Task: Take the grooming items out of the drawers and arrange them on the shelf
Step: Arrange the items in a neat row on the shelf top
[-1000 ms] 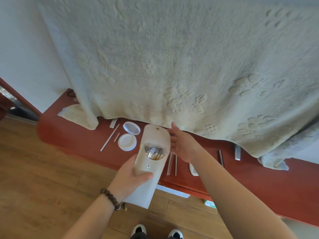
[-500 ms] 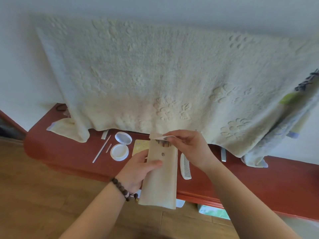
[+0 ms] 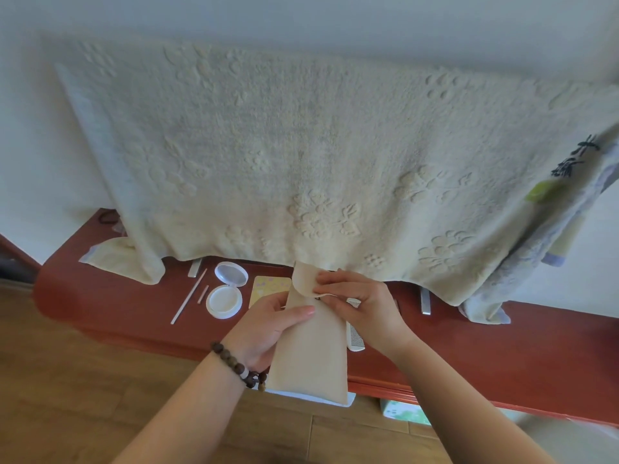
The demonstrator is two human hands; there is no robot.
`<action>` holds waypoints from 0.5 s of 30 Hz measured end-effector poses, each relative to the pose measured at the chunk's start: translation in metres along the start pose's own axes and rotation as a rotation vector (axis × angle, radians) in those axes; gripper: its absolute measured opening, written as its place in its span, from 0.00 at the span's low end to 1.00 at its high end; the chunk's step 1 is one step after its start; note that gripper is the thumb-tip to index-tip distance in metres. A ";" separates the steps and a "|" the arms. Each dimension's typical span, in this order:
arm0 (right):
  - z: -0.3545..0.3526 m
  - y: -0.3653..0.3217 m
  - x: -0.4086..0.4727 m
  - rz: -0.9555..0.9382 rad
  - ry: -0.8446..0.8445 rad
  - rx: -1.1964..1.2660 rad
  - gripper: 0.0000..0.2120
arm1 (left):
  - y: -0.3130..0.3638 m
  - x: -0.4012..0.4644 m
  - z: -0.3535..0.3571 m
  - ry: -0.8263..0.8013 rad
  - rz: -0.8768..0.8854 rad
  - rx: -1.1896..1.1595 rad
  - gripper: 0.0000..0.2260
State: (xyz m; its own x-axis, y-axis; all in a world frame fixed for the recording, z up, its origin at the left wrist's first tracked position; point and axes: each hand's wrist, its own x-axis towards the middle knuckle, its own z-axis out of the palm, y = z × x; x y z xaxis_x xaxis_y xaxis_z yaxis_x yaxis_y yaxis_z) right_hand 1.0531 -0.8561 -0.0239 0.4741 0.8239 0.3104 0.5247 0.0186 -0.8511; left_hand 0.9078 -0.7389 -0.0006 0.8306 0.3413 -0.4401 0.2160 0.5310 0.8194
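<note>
I see the cream towel (image 3: 301,155) draped over the red shelf (image 3: 502,343). Before the shelf, my left hand (image 3: 268,326) grips the beige pouch (image 3: 311,356); my right hand (image 3: 365,306) pinches its flap, seemingly half-folded. Left of the pouch lies the open compact (image 3: 224,299).

Single head-worn wide-angle view, looking forward and down from above the person's own arms. It faces a white wall (image 3: 301,18) with a hung cream towel (image 3: 301,155) filling the upper frame. Red shelf (image 3: 502,349) runs across the middle, wooden floor (image 3: 67,396) below. Both forearms enter from the bottom edge, close to the lens. Edges bend from lens distortion.
</note>
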 end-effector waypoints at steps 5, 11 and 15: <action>0.003 0.004 -0.002 0.045 -0.024 0.046 0.09 | -0.002 0.002 -0.005 0.009 -0.022 0.008 0.06; 0.008 0.005 -0.002 0.037 -0.038 0.038 0.10 | -0.001 0.004 -0.007 0.014 -0.029 0.019 0.06; 0.006 0.004 -0.002 -0.082 -0.154 -0.076 0.12 | 0.001 0.007 -0.010 0.036 -0.024 -0.006 0.13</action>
State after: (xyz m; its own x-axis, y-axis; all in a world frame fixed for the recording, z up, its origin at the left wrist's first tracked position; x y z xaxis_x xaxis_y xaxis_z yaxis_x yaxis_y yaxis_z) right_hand 1.0508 -0.8542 -0.0306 0.3172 0.8983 0.3042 0.6116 0.0514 -0.7895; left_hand 0.9086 -0.7285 -0.0060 0.8059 0.3561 -0.4729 0.2325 0.5442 0.8061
